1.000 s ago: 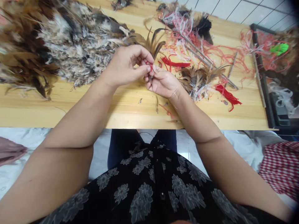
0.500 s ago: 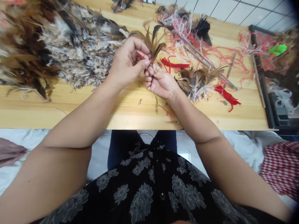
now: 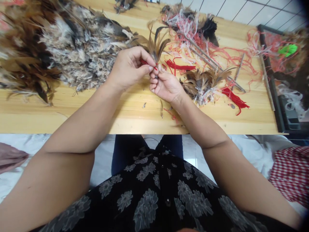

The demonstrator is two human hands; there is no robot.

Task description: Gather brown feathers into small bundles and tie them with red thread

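Small feather tuft (image 3: pixel 156 48), brown and dark-tipped, upright between both hands, above a wooden tabletop (image 3: pixel 36 116). Left hand (image 3: pixel 129 67) closed to a pinch, thumb and fingertips gripping the tuft's base along with a red thread (image 3: pixel 144 61). Right hand (image 3: pixel 165 86) half curled, fingertips pressed on the same base from the other side. Very light, soft and easily bent at the tips; firmer only at the quills, so best held low, near the thread, never by the fine barbs. Just beyond, a large heap of loose feathers (image 3: pixel 79 45).

bright, even light w/ warped edges
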